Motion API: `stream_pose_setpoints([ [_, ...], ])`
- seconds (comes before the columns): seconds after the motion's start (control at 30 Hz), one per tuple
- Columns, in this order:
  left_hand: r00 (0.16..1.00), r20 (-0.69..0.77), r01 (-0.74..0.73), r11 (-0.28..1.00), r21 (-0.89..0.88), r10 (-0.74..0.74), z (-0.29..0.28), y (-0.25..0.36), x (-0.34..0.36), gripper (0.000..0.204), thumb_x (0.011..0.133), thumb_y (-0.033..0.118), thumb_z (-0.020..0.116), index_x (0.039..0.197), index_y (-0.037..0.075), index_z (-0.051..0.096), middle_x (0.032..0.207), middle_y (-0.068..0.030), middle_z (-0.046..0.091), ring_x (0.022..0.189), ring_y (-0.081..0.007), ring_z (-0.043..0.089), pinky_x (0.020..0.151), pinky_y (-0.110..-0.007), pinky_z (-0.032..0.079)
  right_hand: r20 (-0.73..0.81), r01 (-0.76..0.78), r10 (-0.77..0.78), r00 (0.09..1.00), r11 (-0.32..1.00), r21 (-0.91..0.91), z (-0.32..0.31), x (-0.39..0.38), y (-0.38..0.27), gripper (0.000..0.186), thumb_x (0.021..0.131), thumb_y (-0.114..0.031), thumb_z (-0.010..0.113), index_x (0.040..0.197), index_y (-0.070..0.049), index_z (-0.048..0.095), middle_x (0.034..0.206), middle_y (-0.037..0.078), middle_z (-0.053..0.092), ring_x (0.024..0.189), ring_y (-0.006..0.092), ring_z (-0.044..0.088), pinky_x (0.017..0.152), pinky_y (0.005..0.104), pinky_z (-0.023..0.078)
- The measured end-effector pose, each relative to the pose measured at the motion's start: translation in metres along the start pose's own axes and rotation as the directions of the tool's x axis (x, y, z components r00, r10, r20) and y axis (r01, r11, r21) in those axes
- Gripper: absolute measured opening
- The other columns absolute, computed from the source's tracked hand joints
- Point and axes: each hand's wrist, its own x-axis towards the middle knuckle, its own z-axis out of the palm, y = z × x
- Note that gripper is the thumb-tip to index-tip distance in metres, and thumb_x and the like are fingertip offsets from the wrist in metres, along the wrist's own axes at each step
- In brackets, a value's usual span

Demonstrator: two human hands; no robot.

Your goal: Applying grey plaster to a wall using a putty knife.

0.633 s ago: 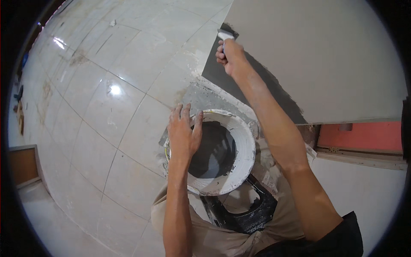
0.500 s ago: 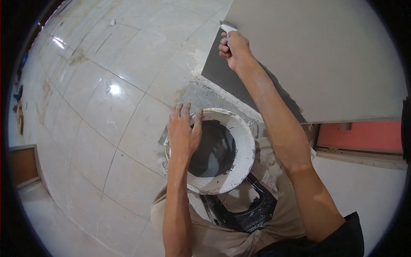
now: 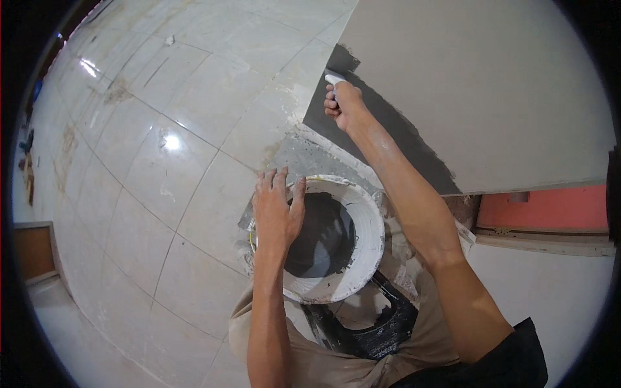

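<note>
My right hand (image 3: 346,107) is closed around the pale handle of a paintbrush (image 3: 334,79). The brush's dark end lies against the grey wall panel (image 3: 491,90), within a band of wet dark grey coating (image 3: 394,132) along the panel's lower edge. Below and to the left, a white bucket (image 3: 369,226) holds dark grey coating (image 3: 320,236), its inner wall smeared. My left hand (image 3: 277,210) lies over the bucket's left rim with fingers stretched out, holding nothing. Its palm side is hidden.
Between my legs, under the bucket's near side, is a black plastic stool (image 3: 369,333). Pale floor tiles (image 3: 200,116) with stains spread to the left. A red panel (image 3: 550,210) shows at the right below the wall panel. A brown framed piece (image 3: 35,249) stands at far left.
My right hand has drawn the brush down along the panel's left edge, and a dark patch now shows above it. My left hand stays at the rim. The view has shifted slightly.
</note>
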Motion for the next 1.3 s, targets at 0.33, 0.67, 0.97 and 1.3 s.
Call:
stream_pose_setpoints([
  [0.33, 1.0, -0.007, 0.0, 1.0, 0.018, 0.0, -0.001, -0.005, 0.001, 0.051, 0.099, 0.039, 0.048, 0.132, 0.0, 0.055, 0.139, -0.0241, 0.05, 0.135, -0.0413, 0.039, 0.112, -0.048, 0.029, 0.1, 0.121, -0.123, 0.987, 0.992, 0.027, 0.007, -0.057, -0.022, 0.022, 0.086, -0.009, 0.038, 0.103, 0.004, 0.046, 0.065, 0.005, 0.043, 0.045, 0.0115, 0.038, 0.04, 0.0278, 0.025],
  [0.67, 1.0, -0.003, -0.011, 1.0, -0.013, 0.011, 0.002, 0.003, 0.005, 0.051, 0.099, 0.038, 0.048, 0.131, -0.001, 0.055, 0.137, -0.0245, 0.051, 0.134, -0.042, 0.04, 0.112, -0.047, 0.03, -0.009, -0.034, 0.034, 0.999, 0.999, 0.004, -0.011, 0.002, -0.002, 0.016, 0.088, -0.009, 0.039, 0.098, 0.002, 0.045, 0.068, 0.005, 0.044, 0.047, 0.0109, 0.039, 0.041, 0.028, 0.026],
  [0.97, 0.999, -0.02, -0.026, 0.999, -0.019, 0.025, 0.004, -0.005, 0.003, 0.051, 0.098, 0.039, 0.05, 0.129, -0.001, 0.056, 0.135, -0.0254, 0.052, 0.132, -0.0434, 0.041, 0.111, -0.049, 0.031, 0.046, 0.18, -0.177, 0.983, 0.98, -0.08, -0.005, -0.06, -0.029, 0.03, 0.089, -0.011, 0.039, 0.113, 0.005, 0.047, 0.062, 0.005, 0.044, 0.043, 0.0113, 0.038, 0.04, 0.0283, 0.025],
  [1.3, 1.0, 0.008, -0.015, 1.0, 0.002, 0.015, 0.002, 0.004, 0.004, 0.051, 0.1, 0.039, 0.047, 0.131, -0.001, 0.055, 0.137, -0.0247, 0.05, 0.134, -0.0417, 0.039, 0.113, -0.047, 0.029, -0.007, 0.097, -0.099, 0.995, 0.983, -0.153, -0.018, -0.021, -0.011, 0.027, 0.092, -0.013, 0.04, 0.109, 0.006, 0.049, 0.062, 0.005, 0.045, 0.044, 0.012, 0.04, 0.04, 0.0288, 0.026],
])
